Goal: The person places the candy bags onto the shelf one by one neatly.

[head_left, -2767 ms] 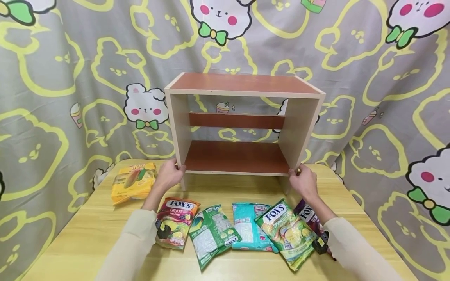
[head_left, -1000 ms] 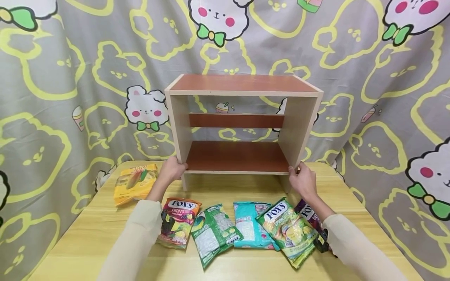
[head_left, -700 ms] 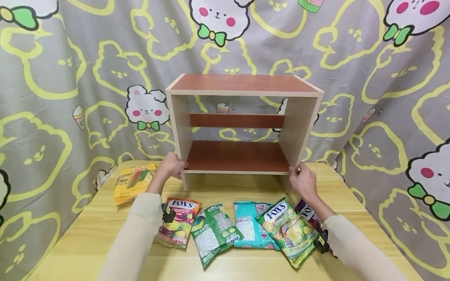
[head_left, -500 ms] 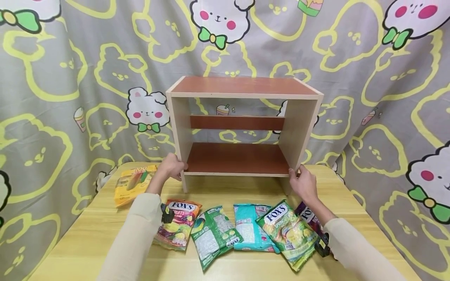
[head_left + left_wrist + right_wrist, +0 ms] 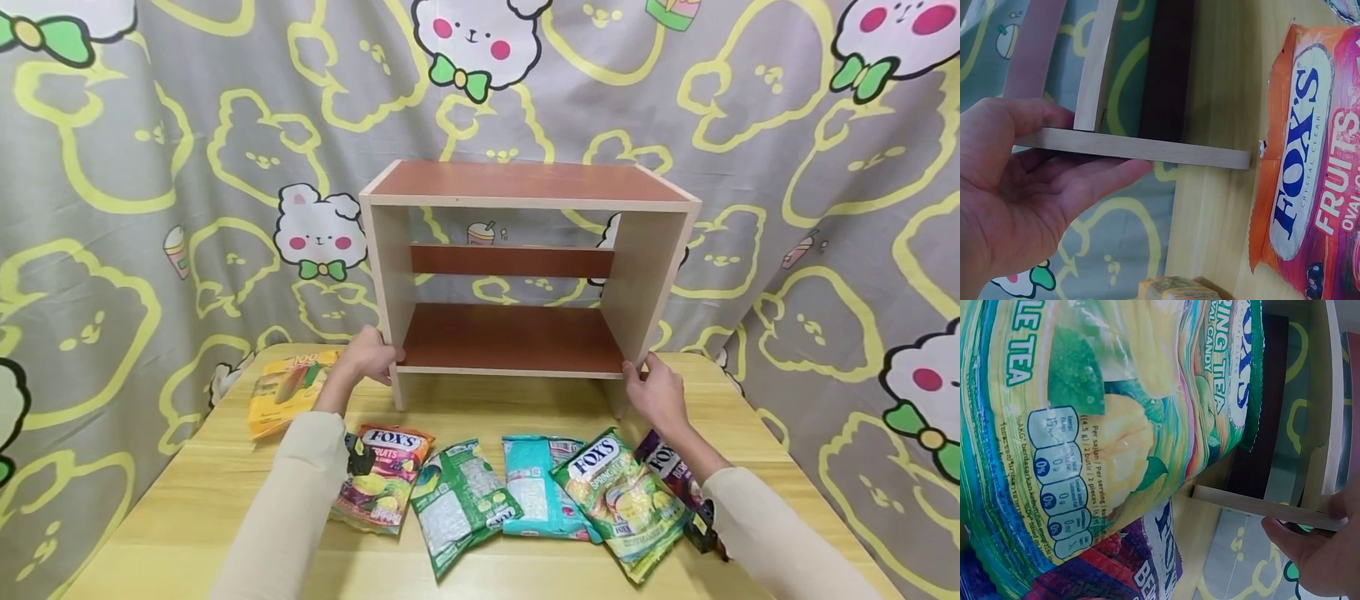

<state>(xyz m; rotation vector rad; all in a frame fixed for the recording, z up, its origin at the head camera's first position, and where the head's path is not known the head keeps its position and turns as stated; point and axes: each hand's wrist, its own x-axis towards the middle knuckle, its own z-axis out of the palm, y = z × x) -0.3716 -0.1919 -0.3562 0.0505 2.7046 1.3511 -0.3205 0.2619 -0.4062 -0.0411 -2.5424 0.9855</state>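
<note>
Pinching a shelf [image 5: 512, 261] from both ends
Left hand [image 5: 366, 355] and right hand [image 5: 657, 392] each clamp one side, long axis pretty much running grip to grip.

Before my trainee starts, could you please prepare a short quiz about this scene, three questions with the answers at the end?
1. Which object do the left hand and the right hand both grip?
2. True or false: in the head view, the Spring Tea bag partly covers the turquoise bag.
3. In the head view, what is the main colour of the bag lying farthest to the left? A) purple B) turquoise C) yellow

Key:
1. The shelf unit, one hand at each side.
2. True.
3. C, the yellow bag.
</note>
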